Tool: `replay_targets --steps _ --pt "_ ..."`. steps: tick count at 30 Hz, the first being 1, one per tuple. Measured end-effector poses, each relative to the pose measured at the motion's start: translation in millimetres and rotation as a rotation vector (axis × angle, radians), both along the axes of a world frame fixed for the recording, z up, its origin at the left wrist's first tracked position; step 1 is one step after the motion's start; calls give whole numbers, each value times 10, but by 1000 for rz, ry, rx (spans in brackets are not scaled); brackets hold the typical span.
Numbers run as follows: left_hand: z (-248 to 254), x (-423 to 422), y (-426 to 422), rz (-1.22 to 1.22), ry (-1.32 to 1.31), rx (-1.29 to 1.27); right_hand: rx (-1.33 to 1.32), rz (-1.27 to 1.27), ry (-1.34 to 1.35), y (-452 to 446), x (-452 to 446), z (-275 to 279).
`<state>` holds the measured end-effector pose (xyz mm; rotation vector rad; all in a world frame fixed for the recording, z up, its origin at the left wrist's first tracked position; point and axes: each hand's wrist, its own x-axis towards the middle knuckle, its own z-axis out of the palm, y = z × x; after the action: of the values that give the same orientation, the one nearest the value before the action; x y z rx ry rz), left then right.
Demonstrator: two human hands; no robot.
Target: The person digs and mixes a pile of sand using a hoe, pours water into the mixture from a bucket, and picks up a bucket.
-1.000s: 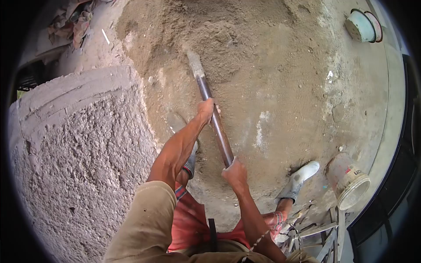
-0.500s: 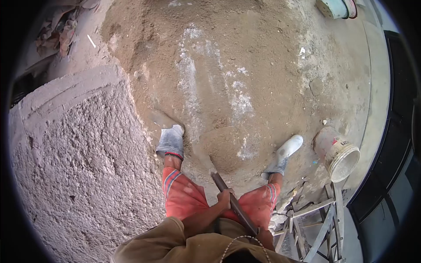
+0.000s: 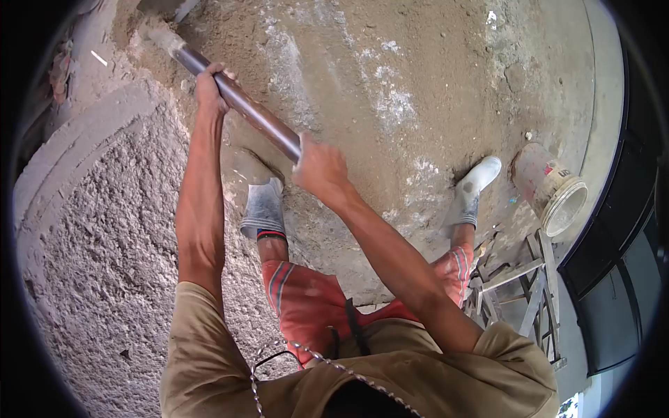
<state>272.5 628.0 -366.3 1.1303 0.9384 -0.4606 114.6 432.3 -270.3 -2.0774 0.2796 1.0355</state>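
My left hand (image 3: 212,87) is wrapped round the dark shaft of a shovel (image 3: 258,118), near its dusty socket. Farther back, my right hand (image 3: 322,166) grips the rear end of the same shaft. The shovel slants up and left across the floor. Its head reaches the top left edge of the head view, where it is partly cut off and hard to make out. Beneath it spreads brown sandy material (image 3: 313,90) with white powder streaks (image 3: 394,104).
A rough grey heap of wet mix (image 3: 125,223) fills the left side. My feet, in pale boots (image 3: 263,209), stand apart on the sandy floor. On the right lie a dirty white bucket (image 3: 550,191) and a wooden frame (image 3: 519,279), beside a dark metal door (image 3: 613,265).
Both hands have swung the shovel from between my legs up to the far left. My arms are now stretched forward, and the view has shifted slightly.
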Motion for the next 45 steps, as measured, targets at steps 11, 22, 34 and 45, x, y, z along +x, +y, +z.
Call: replay_targets --steps 11,22,34,45 --pt "-250 -2335 -630 76 474 -53 -93 95 380 -668 -1877 231" --pt "1517 -5113 -2389 374 1173 -341 -306 370 1000 -2290 -3004 2503" --pt "1026 -1950 -1807 301 187 -132 -215 -107 -25 -1570 -1906 760" --pt "1385 1908 727 128 -589 -130 18 41 -449 947 2131 468"
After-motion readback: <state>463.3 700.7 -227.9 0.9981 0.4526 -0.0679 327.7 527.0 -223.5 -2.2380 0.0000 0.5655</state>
